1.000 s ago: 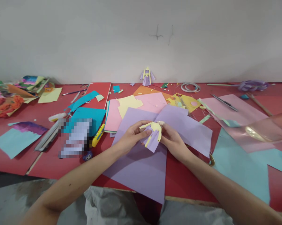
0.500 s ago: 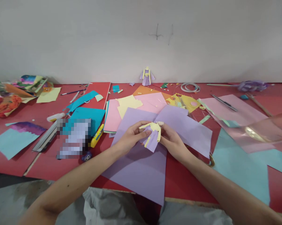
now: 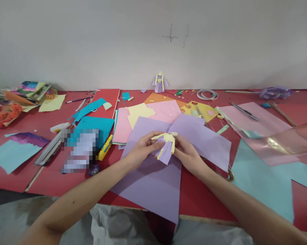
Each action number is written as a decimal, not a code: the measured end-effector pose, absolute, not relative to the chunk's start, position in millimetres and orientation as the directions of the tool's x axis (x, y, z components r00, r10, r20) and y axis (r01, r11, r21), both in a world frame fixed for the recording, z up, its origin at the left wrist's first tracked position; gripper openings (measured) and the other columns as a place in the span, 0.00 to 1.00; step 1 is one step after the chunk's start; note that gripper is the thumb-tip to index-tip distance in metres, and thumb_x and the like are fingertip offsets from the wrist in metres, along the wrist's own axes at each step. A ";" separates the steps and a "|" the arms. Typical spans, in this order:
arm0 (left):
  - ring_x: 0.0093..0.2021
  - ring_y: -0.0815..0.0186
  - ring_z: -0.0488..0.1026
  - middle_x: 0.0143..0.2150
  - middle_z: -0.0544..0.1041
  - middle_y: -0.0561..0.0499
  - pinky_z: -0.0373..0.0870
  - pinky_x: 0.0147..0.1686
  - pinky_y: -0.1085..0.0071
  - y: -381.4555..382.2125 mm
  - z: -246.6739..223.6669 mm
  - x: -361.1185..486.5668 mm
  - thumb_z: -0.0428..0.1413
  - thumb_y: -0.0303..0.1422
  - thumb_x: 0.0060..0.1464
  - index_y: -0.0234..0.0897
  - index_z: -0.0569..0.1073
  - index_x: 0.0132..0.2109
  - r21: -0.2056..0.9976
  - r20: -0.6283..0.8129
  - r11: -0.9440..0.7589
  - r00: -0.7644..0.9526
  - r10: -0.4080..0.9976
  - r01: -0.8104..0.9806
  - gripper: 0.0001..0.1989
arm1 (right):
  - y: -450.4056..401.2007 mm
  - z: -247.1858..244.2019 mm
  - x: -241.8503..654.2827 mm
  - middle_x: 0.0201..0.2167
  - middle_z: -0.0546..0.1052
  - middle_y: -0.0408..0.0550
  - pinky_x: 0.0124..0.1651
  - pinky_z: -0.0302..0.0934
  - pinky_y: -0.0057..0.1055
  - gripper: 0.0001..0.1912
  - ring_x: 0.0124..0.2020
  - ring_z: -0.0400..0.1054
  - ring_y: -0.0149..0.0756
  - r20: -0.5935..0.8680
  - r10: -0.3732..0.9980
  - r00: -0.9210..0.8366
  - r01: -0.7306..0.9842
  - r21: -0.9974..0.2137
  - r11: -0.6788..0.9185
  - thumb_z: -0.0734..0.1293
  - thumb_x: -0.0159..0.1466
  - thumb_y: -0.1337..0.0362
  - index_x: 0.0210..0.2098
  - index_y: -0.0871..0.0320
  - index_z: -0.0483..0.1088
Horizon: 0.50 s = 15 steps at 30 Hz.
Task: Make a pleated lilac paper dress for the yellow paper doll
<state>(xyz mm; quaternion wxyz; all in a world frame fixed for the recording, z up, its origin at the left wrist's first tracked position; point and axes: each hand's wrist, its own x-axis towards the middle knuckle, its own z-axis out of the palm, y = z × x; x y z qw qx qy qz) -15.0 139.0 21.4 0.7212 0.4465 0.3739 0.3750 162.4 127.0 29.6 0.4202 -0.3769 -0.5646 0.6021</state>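
A small folded paper figure in yellow and purple (image 3: 166, 153) is held up between my hands at the centre of the head view. My left hand (image 3: 147, 146) pinches its left side, thumb on the front. On the other side, my right hand (image 3: 185, 148) has its fingers closed on the figure's upper right edge, near a small whitish piece. Purple sheets (image 3: 153, 183) lie beneath both hands. A similar yellow and purple paper figure (image 3: 159, 83) leans upright against the wall.
Left are a yellow stick (image 3: 106, 147), teal papers (image 3: 102, 127), a metal ruler (image 3: 50, 149) and a glue bottle (image 3: 60, 127). Right are a pen (image 3: 244, 111) on pink paper, light blue sheets (image 3: 260, 180) and scissors handles (image 3: 230, 174). A coil of tubing (image 3: 207, 95) lies near the wall.
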 end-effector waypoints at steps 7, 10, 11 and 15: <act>0.29 0.71 0.72 0.35 0.77 0.52 0.65 0.26 0.77 138.3 23.0 -14.9 0.65 0.43 0.54 0.41 0.73 0.54 0.926 -0.201 0.318 0.448 0.871 -0.204 0.23 | 127.8 29.6 162.5 0.35 0.78 0.44 0.35 0.69 0.34 0.14 0.35 0.74 0.37 0.020 0.928 -0.371 -0.104 -0.994 -0.020 0.71 0.62 0.53 0.41 0.52 0.68; 0.29 0.70 0.72 0.35 0.77 0.51 0.65 0.26 0.77 138.3 23.2 -15.0 0.64 0.43 0.54 0.40 0.73 0.54 0.927 -0.200 0.316 0.449 0.871 -0.200 0.23 | 127.9 30.0 162.8 0.36 0.78 0.45 0.36 0.70 0.35 0.14 0.36 0.74 0.38 0.013 0.929 -0.371 -0.089 -0.996 -0.021 0.71 0.62 0.52 0.41 0.52 0.68; 0.29 0.70 0.72 0.35 0.77 0.51 0.65 0.26 0.77 138.3 23.1 -15.1 0.64 0.43 0.54 0.40 0.73 0.55 0.929 -0.197 0.313 0.448 0.872 -0.200 0.24 | 127.8 30.1 162.9 0.36 0.79 0.45 0.36 0.70 0.35 0.15 0.36 0.74 0.38 0.012 0.929 -0.370 -0.081 -0.997 -0.019 0.70 0.62 0.51 0.41 0.52 0.68; 0.30 0.69 0.73 0.36 0.78 0.51 0.65 0.27 0.76 138.7 22.6 -15.2 0.64 0.44 0.54 0.40 0.73 0.55 0.929 -0.200 0.315 0.447 0.872 -0.197 0.24 | 127.9 30.0 163.2 0.36 0.79 0.45 0.36 0.70 0.35 0.16 0.35 0.75 0.38 0.008 0.930 -0.368 -0.057 -0.998 -0.014 0.70 0.62 0.49 0.42 0.52 0.68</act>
